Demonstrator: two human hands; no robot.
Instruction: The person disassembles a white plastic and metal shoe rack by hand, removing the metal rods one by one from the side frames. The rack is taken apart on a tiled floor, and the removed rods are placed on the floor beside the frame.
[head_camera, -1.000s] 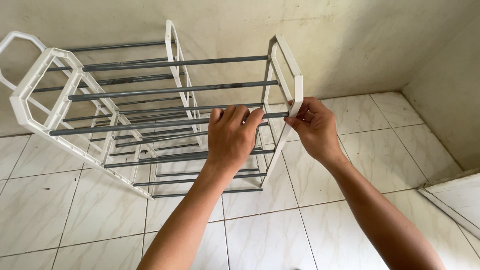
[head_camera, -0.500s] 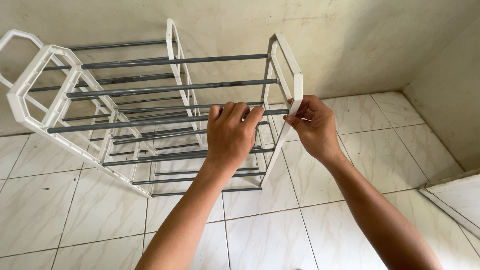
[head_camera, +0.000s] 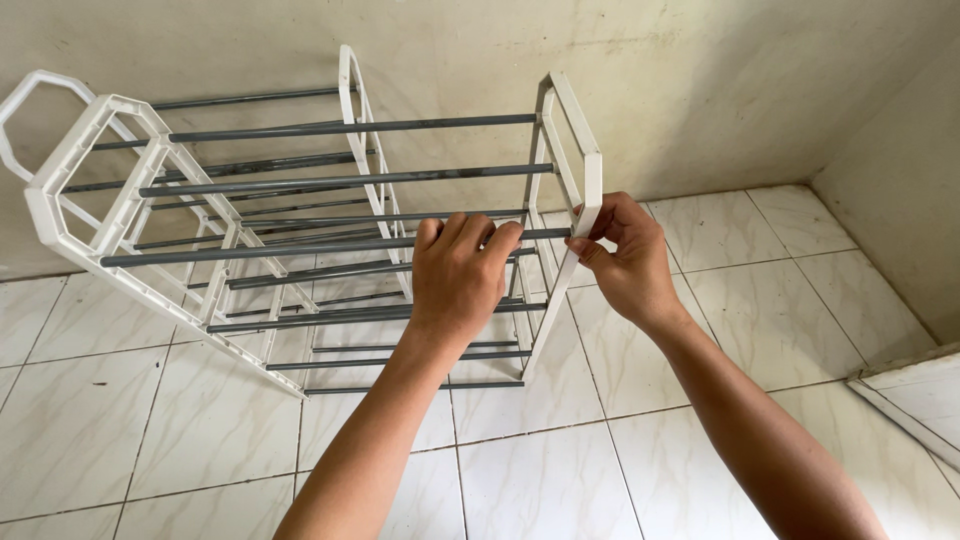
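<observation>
Tiled corner of a room: a rack (head_camera: 300, 230) of white plastic side frames and grey rods stands on the floor (head_camera: 540, 470), close to the back wall (head_camera: 700, 90). The left hand (head_camera: 455, 280) curls over the front top rod (head_camera: 300, 246) near its right end, fingers clenched around it. The right hand (head_camera: 625, 255) pinches the right end frame (head_camera: 590, 190) at its front edge, thumb and fingertips closed on the plastic just where that rod meets it. The rack appears light and open, probably easy to shift with one hand; the rods look stiff, while the thin frames likely flex and may loosen at the sockets if twisted. Best hold, by this view: a rod close to a frame, or the frame's edge, as shown. The floor consists of glossy white marbled tiles with dark grout, likely slippery under the rack's feet. The walls are plain, cream and scuffed. A side wall (head_camera: 900, 200) closes the corner at right.
</observation>
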